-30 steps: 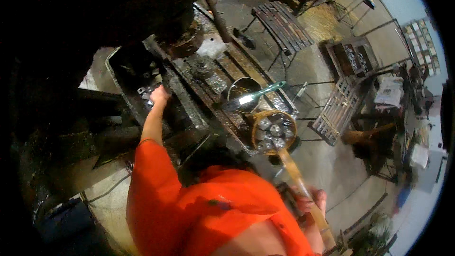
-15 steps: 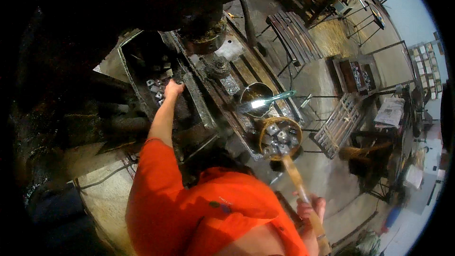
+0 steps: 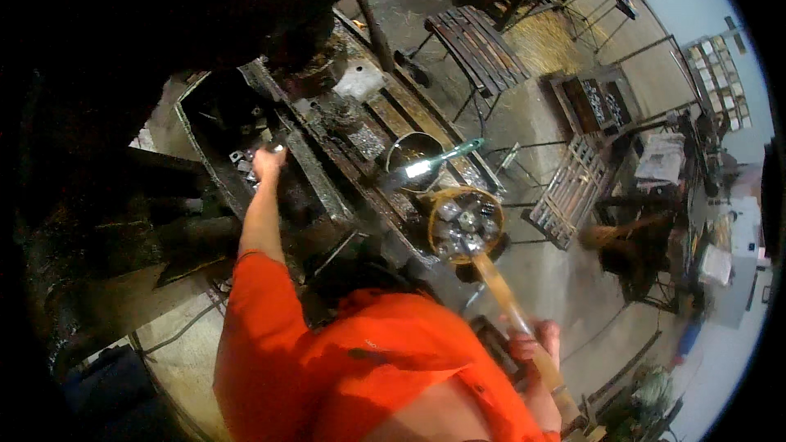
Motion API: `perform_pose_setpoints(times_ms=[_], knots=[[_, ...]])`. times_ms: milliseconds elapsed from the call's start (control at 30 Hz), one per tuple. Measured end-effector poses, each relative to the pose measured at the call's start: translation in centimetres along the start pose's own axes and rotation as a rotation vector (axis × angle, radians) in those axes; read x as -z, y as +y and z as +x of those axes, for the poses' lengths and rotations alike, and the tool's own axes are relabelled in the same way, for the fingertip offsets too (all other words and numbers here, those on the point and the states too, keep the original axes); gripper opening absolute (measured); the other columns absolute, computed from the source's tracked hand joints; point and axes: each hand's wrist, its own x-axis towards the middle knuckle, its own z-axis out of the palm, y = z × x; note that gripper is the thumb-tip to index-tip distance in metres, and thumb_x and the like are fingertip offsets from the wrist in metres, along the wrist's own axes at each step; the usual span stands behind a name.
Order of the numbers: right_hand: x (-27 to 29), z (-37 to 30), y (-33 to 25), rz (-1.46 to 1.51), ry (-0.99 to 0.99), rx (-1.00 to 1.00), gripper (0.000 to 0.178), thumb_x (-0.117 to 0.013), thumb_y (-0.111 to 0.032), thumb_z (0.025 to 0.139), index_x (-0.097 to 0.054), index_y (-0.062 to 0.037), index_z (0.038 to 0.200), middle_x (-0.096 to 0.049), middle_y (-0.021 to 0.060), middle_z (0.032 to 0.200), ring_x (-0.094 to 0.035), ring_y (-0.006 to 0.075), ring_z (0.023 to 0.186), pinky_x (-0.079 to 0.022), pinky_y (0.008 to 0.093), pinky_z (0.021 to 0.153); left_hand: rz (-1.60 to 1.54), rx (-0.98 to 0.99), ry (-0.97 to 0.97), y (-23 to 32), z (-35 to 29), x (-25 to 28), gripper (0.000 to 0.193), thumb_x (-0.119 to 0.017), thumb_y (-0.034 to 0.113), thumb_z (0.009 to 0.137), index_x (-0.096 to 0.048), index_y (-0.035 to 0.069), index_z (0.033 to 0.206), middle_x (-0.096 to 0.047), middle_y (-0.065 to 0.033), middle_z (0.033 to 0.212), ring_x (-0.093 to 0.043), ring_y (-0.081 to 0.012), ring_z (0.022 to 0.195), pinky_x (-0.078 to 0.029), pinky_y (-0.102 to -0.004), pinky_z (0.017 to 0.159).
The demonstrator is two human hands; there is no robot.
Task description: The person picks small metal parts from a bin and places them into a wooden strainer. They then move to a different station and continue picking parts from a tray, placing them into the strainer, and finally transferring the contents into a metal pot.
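Observation:
My left hand (image 3: 268, 165) reaches into a dark metal trough (image 3: 307, 147), its fingers closed around what looks like a small shiny metal piece (image 3: 279, 148). Close by its fingers lie several grey metal blocks (image 3: 239, 157). On the right, my right hand (image 3: 536, 340) is wrapped round the pale yellow handle (image 3: 501, 288) of a round, yellow-rimmed scoop (image 3: 435, 239). Several silvery metal blocks (image 3: 468, 221) fill this scoop, which is held over the near end of the machine bed.
A round pan (image 3: 393, 147) with a green-handled brush (image 3: 458, 150) across it rests on the slotted machine table (image 3: 391, 115). Beyond stand a slatted stool (image 3: 479, 45), a tray of metal parts (image 3: 602, 102) and a slatted rack (image 3: 571, 184). Dark machinery looms on the left.
The whole view has shifted, moving the scene left and slightly up. My left hand stays in the trough; a shiny piece now shows at its fingertips. The right hand keeps its grip.

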Motion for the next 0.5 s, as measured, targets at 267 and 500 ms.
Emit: perform_pose_setpoints(times_ms=[267, 500], knots=[[0.6, 1.5, -2.1, -0.149, -0.32, -0.159, 0.071, -0.059, -0.028, 0.07, -0.031, 0.0076, 0.124, -0.037, 0.0028, 0.069, -0.037, 0.0082, 0.052, -0.03, 0.0204, 0.039, -1.001, 0.019, -0.077, 1.6, -9.4, 8.1, 0.049, -0.066, 0.019, 0.072, -0.049, 0.007, 0.116, -0.055, -0.0038, 0.083, -0.051, -0.0157, 0.063, -0.043, -0.0293, 0.038], [1.4, 2.0, -3.3, -0.14, -0.357, -0.258, 0.071, -0.062, -0.024, 0.069, -0.03, 0.0055, 0.125, -0.037, 0.0023, 0.071, -0.038, 0.0085, 0.053, -0.032, 0.0217, 0.044, -0.791, -0.838, -0.411, 6.9, -26.8, 13.4, 0.039, -0.068, 0.008, 0.065, -0.056, 0.001, 0.101, -0.059, -0.0052, 0.087, -0.056, -0.0118, 0.08, -0.048, -0.0254, 0.065]])
